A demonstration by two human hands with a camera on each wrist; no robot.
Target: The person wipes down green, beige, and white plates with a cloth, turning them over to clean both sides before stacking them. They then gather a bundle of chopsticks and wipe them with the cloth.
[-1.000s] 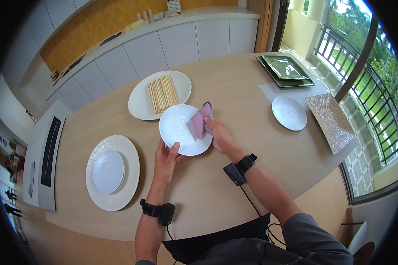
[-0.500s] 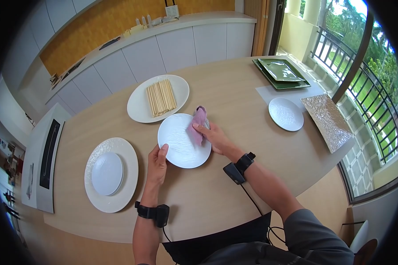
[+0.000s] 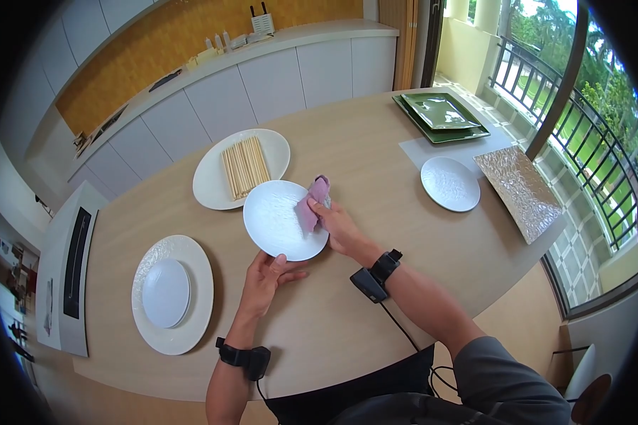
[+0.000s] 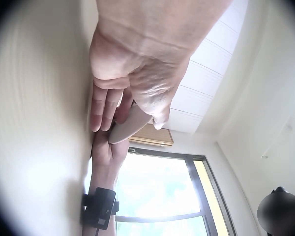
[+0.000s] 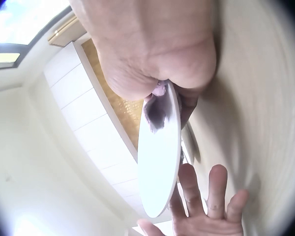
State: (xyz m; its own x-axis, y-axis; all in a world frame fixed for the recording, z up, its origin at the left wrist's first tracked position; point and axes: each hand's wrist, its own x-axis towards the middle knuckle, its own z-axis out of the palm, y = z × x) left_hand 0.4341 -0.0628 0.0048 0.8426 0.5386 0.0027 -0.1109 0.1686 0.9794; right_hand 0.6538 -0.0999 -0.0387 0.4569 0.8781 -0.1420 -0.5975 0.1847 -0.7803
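Observation:
A round white plate (image 3: 280, 219) with a textured face is held tilted above the table. My right hand (image 3: 340, 228) grips its right edge through a pink cloth (image 3: 312, 205), thumb on top and fingers behind the plate. At the near rim, my left hand (image 3: 262, 283) has the plate edge between its thumb and index finger. Its other fingers extend under the plate, spread apart in the right wrist view. That view also shows the cloth (image 5: 157, 113) bunched against the plate face beneath the right hand.
An oval white plate (image 3: 207, 173) bears a bundle of light wooden sticks (image 3: 246, 168) just beyond. Stacked white plates (image 3: 169, 294) lie on a large oval one (image 3: 200, 312) at left. On the right are a small white plate (image 3: 450, 184), a textured rectangular plate (image 3: 521, 191) and green square plates (image 3: 443, 113).
My left hand has shifted from the plate's left side to its near rim, its fingers spreading out. The cloth stays near the right edge under my right hand. The head view has moved slightly.

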